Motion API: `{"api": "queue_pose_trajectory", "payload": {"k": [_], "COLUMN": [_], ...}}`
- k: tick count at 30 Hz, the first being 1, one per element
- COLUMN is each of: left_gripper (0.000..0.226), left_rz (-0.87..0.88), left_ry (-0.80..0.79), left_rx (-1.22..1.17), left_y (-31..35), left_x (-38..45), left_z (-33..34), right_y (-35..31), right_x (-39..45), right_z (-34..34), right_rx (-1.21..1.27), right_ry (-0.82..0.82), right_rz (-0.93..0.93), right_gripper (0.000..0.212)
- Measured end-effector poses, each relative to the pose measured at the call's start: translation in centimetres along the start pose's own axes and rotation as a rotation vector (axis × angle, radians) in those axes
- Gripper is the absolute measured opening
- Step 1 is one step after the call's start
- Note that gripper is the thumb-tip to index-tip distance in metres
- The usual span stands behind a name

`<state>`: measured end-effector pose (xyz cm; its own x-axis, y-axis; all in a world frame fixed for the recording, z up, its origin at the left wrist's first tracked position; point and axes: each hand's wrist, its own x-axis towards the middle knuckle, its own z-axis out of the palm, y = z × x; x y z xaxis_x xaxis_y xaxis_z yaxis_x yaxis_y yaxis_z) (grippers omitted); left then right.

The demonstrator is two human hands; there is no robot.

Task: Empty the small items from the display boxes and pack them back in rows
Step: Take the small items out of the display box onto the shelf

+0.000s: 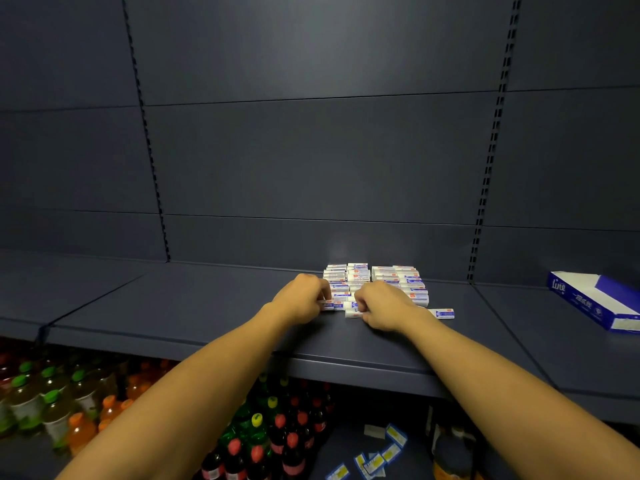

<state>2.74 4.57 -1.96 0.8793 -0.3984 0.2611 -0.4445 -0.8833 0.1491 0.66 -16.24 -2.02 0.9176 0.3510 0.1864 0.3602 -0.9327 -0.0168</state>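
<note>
At the lower left of the frame, bottles (52, 407) with green and orange caps stand under the dark shelf (207, 306). Further right, red-capped bottles (291, 441) crowd the bottom centre. On the shelf at mid-frame, the left hand (301, 301) lies with its fingers curled, pinching a small white-and-blue item (327, 304) at the near edge of the rows. Just beside it, the right hand (379, 306) is curled round another item (352, 309), its knuckles toward the camera. Behind both hands, the items (377, 277) lie packed in tight rows, flat on the shelf near the back wall. One loose item (441, 312) lies alone just right of the right wrist. At the far right, an open blue-and-white box (595, 299) rests on the shelf, well apart from the rows.
</note>
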Motion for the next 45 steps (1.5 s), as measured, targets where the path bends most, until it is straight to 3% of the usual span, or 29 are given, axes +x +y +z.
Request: {"api": "queue_pose_trajectory", "payload": {"k": [7,14,18,30,38,45], "left_gripper": [0.021,0.023,0.021,0.015,0.016,0.019], "left_rz": [0.011,0.078,0.165,0.420,0.469,0.462], "left_ry": [-0.012,0.019,0.017,-0.013,-0.036,-0.068], "left_rx": [-0.042,-0.117,-0.102,-0.168,-0.258,-0.250], "left_y": [-0.7,0.3,2.3,13.9,22.8,30.2], "left_x": [-0.1,1.5,2.9,5.3,6.3,6.7], "left_z": [-0.4,-1.0,-0.6,0.9,2.1,3.2], "right_y": [-0.5,1.2,2.3,8.2,13.5,18.7], "right_x": [-0.5,-1.5,-3.3,-13.0,-20.2,-25.2], "right_z": [-0.8,-2.5,-3.8,-5.6,-7.5,-9.0], "right_rx": [0.036,0.153,0.130,0.128,0.107,0.112], "right_ry": [-0.003,0.069,0.081,0.188,0.213,0.193], "right_rz": [0.015,0.097,0.186,0.475,0.615,0.597], "right_gripper": [0.018,0.038,0.030,0.018,0.016,0.016]}}
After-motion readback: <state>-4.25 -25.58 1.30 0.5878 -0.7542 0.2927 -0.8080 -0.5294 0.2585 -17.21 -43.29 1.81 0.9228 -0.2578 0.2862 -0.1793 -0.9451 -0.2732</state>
